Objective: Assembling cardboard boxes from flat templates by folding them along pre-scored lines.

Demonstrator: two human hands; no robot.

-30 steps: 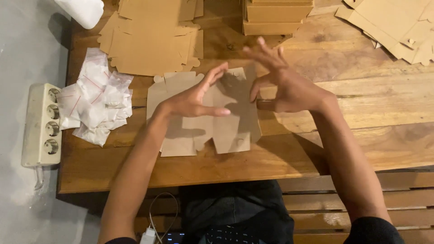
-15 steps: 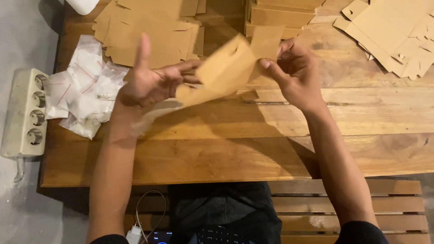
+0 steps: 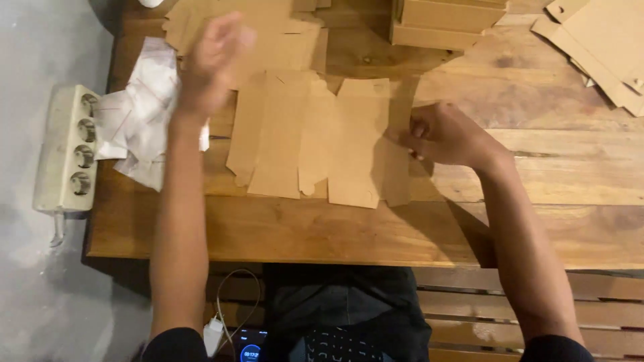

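The flat cardboard blank (image 3: pixel 322 141), an unfolded box cut-out with creased panels and flaps, lies spread on the wooden counter (image 3: pixel 335 231) directly in front of you. Your right hand (image 3: pixel 443 134) rests at the blank's right edge with its fingers curled in, the grip closed on the outermost flap, which seems to pin that side flat. Your left hand (image 3: pixel 211 64) is raised above the blank's upper left corner and blurred; it appears loosely open and holds nothing, though the blur leaves the fingers unclear.

Beyond the blank, toward the far edge of the counter, lies a stack of further flat blanks (image 3: pixel 268 33), partly behind your left hand. A pile of folded cardboard boxes (image 3: pixel 449 17) stands at the top centre, and loose cardboard sheets (image 3: pixel 604 47) fan out at the top right corner, well apart from the work. Just beside your left forearm lies a heap of small clear plastic bags (image 3: pixel 144 114), within easy reach.

The counter is made of broad, varnished planks with visible grain. A white power strip (image 3: pixel 67 151) is at its left end, over a grey floor (image 3: pixel 40 281). Near you, a slatted wooden bench (image 3: pixel 469 302) runs under the counter's edge.
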